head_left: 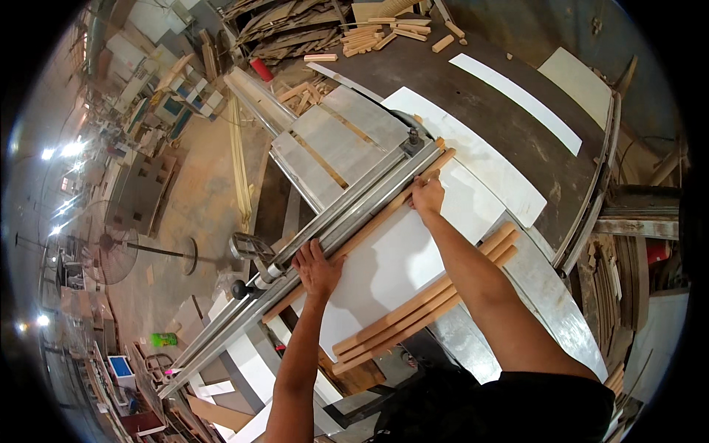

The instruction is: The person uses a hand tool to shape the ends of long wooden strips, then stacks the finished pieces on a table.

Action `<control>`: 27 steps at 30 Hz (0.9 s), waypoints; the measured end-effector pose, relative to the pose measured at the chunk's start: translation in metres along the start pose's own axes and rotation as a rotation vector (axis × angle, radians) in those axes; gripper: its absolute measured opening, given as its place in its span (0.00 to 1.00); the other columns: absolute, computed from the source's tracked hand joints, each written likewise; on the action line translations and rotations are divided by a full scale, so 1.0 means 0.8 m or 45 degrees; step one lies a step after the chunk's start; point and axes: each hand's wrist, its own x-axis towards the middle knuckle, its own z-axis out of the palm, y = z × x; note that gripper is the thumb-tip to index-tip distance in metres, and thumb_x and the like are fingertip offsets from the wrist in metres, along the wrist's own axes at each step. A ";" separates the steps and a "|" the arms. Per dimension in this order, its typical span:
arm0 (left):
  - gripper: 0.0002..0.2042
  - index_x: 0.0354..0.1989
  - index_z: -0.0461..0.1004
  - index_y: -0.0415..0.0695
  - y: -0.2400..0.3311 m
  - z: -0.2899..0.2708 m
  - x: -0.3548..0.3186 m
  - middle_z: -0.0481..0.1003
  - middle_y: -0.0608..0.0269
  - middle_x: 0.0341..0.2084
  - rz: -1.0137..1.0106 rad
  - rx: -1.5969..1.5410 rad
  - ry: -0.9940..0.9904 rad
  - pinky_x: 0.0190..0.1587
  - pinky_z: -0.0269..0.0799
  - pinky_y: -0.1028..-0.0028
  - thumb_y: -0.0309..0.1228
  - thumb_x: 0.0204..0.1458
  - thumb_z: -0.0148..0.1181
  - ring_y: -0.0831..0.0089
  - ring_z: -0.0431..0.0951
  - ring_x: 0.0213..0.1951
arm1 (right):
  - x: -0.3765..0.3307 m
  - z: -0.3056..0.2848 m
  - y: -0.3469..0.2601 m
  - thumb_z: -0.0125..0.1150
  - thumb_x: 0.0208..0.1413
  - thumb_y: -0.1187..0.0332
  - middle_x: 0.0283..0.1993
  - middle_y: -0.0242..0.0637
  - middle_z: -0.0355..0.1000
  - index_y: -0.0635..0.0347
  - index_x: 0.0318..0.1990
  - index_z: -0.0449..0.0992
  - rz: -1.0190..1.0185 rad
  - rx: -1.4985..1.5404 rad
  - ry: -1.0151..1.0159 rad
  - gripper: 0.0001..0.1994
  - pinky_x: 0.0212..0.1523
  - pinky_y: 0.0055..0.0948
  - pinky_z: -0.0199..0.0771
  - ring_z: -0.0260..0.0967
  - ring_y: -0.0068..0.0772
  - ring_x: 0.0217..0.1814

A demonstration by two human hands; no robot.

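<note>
A long wooden strip (380, 220) lies along the metal fence (354, 214) of a sliding saw table, on top of a white board (391, 269). My left hand (317, 272) rests over the strip's nearer part, its fingertips curled toward the fence and its thumb along the wood. Toward the far end, my right hand (427, 195) grips the same strip, fingers closed on it. Several similar wooden strips (421, 310) lie side by side across the board's near edge, under my right forearm. The strip's underside is hidden.
A ribbed metal table (336, 144) lies beyond the fence. On the dark tabletop (509, 111) are a narrow white strip (517, 100) and short wooden blocks (362, 38). A stop with a black knob (239, 289) sits on the fence. A standing fan (109, 240) is at left.
</note>
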 end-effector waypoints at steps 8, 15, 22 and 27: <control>0.39 0.55 0.61 0.40 0.003 0.003 0.006 0.65 0.50 0.48 0.002 0.007 -0.006 0.54 0.55 0.53 0.44 0.36 0.73 0.52 0.64 0.51 | 0.018 0.001 0.013 0.52 0.59 0.66 0.24 0.50 0.76 0.74 0.64 0.51 -0.050 -0.097 0.006 0.30 0.22 0.35 0.77 0.75 0.40 0.19; 0.39 0.55 0.61 0.40 -0.001 0.004 0.008 0.64 0.50 0.49 0.003 0.001 -0.010 0.54 0.55 0.54 0.44 0.36 0.73 0.52 0.63 0.51 | 0.008 0.000 -0.006 0.52 0.58 0.66 0.22 0.48 0.75 0.75 0.63 0.50 -0.030 -0.111 -0.008 0.30 0.22 0.35 0.77 0.75 0.40 0.18; 0.39 0.56 0.60 0.40 -0.003 0.007 0.011 0.64 0.50 0.49 -0.019 0.013 -0.037 0.54 0.54 0.54 0.43 0.36 0.73 0.52 0.63 0.52 | 0.009 0.003 -0.013 0.52 0.59 0.66 0.20 0.47 0.74 0.76 0.63 0.50 -0.005 -0.102 -0.019 0.31 0.20 0.35 0.76 0.73 0.40 0.16; 0.39 0.56 0.60 0.40 -0.002 0.007 0.013 0.64 0.50 0.50 -0.038 0.003 -0.057 0.54 0.54 0.54 0.43 0.36 0.73 0.52 0.63 0.52 | 0.011 0.003 -0.013 0.52 0.59 0.66 0.20 0.46 0.74 0.77 0.63 0.51 -0.029 -0.081 -0.015 0.30 0.19 0.34 0.75 0.73 0.39 0.15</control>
